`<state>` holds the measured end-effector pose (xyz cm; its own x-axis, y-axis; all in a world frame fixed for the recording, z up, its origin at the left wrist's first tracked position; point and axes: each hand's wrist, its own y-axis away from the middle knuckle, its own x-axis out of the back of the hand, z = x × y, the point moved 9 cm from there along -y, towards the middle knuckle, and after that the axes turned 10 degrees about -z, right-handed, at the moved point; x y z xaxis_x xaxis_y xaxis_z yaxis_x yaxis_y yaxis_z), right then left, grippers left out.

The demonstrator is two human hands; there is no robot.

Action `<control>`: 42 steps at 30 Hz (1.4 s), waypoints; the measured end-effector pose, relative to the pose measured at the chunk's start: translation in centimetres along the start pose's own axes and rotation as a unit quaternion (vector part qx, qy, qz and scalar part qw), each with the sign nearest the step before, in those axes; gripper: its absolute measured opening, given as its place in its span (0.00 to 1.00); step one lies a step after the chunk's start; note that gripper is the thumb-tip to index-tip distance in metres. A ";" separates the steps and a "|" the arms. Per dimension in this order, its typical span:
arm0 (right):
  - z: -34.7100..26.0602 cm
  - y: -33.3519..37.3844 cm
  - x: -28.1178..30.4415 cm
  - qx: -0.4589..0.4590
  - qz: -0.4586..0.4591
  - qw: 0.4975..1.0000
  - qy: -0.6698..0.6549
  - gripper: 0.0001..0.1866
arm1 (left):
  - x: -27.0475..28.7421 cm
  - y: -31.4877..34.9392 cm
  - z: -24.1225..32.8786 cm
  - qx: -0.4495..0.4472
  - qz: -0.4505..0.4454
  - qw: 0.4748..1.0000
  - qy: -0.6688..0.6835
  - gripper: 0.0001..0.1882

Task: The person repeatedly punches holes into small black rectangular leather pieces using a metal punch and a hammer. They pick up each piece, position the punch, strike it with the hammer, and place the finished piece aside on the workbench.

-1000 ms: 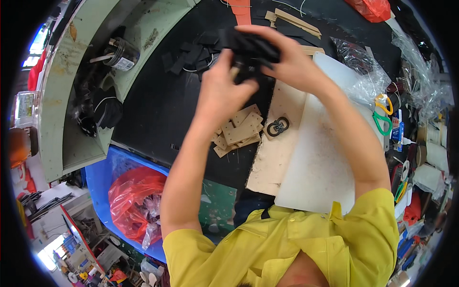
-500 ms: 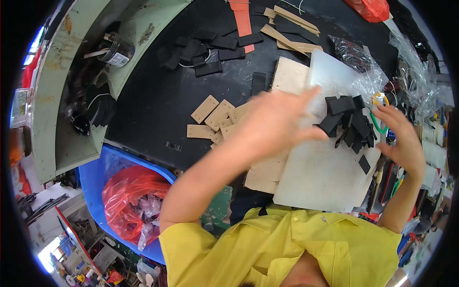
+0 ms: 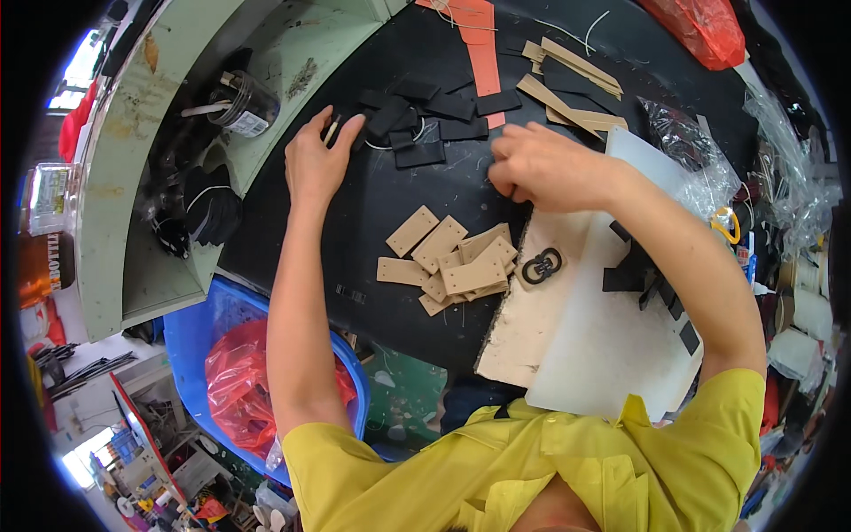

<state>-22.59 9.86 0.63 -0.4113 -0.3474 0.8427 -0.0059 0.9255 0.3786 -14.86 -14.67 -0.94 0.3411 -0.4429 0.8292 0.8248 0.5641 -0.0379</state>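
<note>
My left hand [image 3: 317, 160] is at the left of the black table, beside a loose pile of black flat pieces [image 3: 420, 154]. A thin pale stick [image 3: 331, 131] shows between its thumb and forefinger. My right hand [image 3: 541, 168] hovers past the far end of the board, fingers curled in; whatever they hold is hidden. Nearer me lie several tan punched tabs [image 3: 474, 275] in a heap. A black double-ring piece [image 3: 542, 265] rests on the pale board [image 3: 510, 341]. More black pieces [image 3: 625, 277] on the white sheet [image 3: 589, 341] are partly covered by my right forearm.
An orange-red strip [image 3: 483, 66] and tan strips [image 3: 581, 69] lie at the far side. Clear plastic wrap [image 3: 683, 146] is at the right. A green shelf [image 3: 106, 177] with a jar [image 3: 246, 111] borders the left, above a blue bin [image 3: 191, 355] holding red plastic bags.
My left hand has moved from over the board to the far left. My right hand has swung left across the sheet from its right edge, and its fingers have curled. The double-ring piece now shows.
</note>
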 end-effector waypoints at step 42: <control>4.8 7.2 6.9 -0.110 0.198 0.973 0.035 0.11 | -5.4 5.8 10.0 -0.132 -0.199 0.969 -0.060 0.16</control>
<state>-29.82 14.82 7.38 -0.2786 0.0134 0.9603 0.3386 0.9371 0.0852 -16.44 -2.05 -0.06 -0.0701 -0.4951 0.8660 0.9724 0.1596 0.1700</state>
